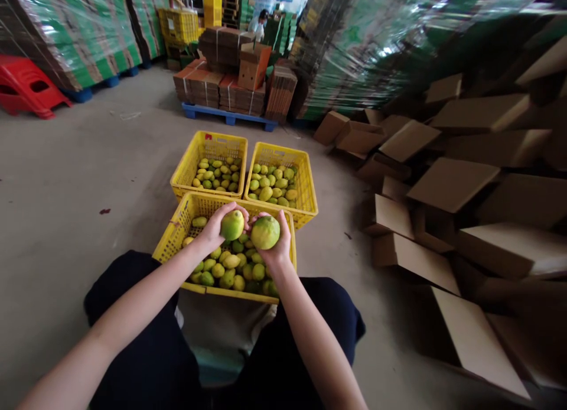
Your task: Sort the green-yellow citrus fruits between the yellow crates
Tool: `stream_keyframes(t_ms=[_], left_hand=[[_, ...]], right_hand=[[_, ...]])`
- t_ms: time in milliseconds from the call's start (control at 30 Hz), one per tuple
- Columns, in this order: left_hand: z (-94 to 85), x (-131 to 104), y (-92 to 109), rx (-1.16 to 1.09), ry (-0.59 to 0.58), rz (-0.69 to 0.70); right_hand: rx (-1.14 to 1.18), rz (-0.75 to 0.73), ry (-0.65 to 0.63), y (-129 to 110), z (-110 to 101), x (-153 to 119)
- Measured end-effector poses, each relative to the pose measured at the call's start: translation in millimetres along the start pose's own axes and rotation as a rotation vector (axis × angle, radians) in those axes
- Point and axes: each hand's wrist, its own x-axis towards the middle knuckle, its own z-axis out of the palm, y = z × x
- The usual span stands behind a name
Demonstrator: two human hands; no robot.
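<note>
My left hand (pixel 215 227) is closed round a green-yellow lemon (pixel 233 225), its tip facing up. In my right hand (pixel 282 249) rests a rounder green-yellow lemon (pixel 265 232), with the fingers curled about it. Both hands are close together above the near yellow crate (pixel 166 244), which holds many green and yellow lemons (pixel 231 261). Just beyond it stand two more yellow crates, the far left crate (pixel 177 176) and the far right crate (pixel 310 188), each with lemons inside.
Open cardboard boxes (pixel 452 185) are heaped on the right. Flattened cartons (pixel 239 94) sit on a blue pallet (pixel 230 116) ahead. A red stool (pixel 33 88) stands at left near wrapped green stacks (pixel 84 32). A person (pixel 257 25) is in the background.
</note>
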Motion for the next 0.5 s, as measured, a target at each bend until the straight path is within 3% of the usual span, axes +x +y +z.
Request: stream_keyframes(t_ms=[167,367,500], left_hand=[[1.1,6.1,4.2,-0.37,0.183,-0.171],[-0.2,7.3,4.9,-0.386,0.052,-0.247],[3.2,7.7,-2.8,-0.505,0.118,-0.217]], right_hand=[[0.127,0.051,0.02,-5.7,-8.4,4.5],[0.148,0.032,0.029,-10.9,-14.4,9.2],[0.142,-0.061,0.098,-9.1,-8.0,5.4]])
